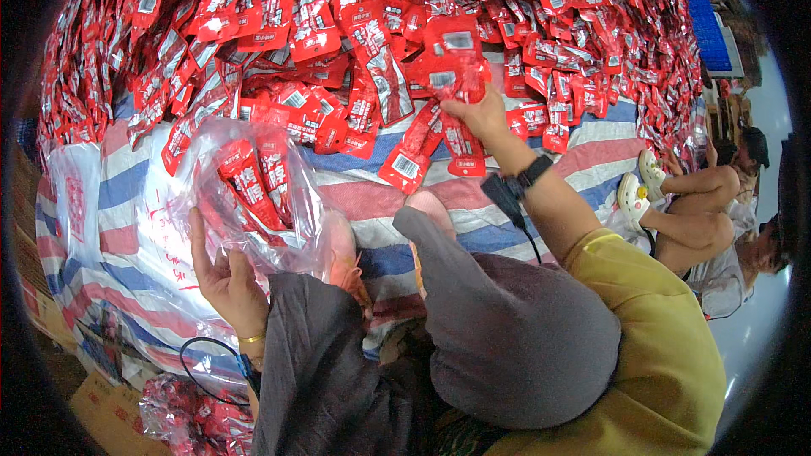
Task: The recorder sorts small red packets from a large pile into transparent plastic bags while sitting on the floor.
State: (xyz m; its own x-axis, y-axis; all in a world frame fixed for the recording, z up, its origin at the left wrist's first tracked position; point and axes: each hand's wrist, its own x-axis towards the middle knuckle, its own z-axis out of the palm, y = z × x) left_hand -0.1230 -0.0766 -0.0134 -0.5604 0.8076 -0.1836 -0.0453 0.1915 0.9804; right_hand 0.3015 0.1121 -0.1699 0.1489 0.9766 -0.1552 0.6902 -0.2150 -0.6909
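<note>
My left hand [230, 285] is at the near rim of a clear plastic bag [306, 194], index finger stretched along its edge and the other fingers curled against the film. Inside the bag lie a few red snack packets [245, 177]. Farther right, my right hand [480, 114] reaches to the front of a large heap of red packets [279, 21]. Its fingers close on some red packets [460, 76]; how many is hidden. Loose packets [411, 152] lie on the striped sheet just beside that hand.
A red, white and blue striped sheet [372, 203] lies under everything. Flat clear bags [165, 241] rest at the left, and more red packets in plastic [190, 414] at lower left. At the right sit other people, one wearing white clogs [632, 198].
</note>
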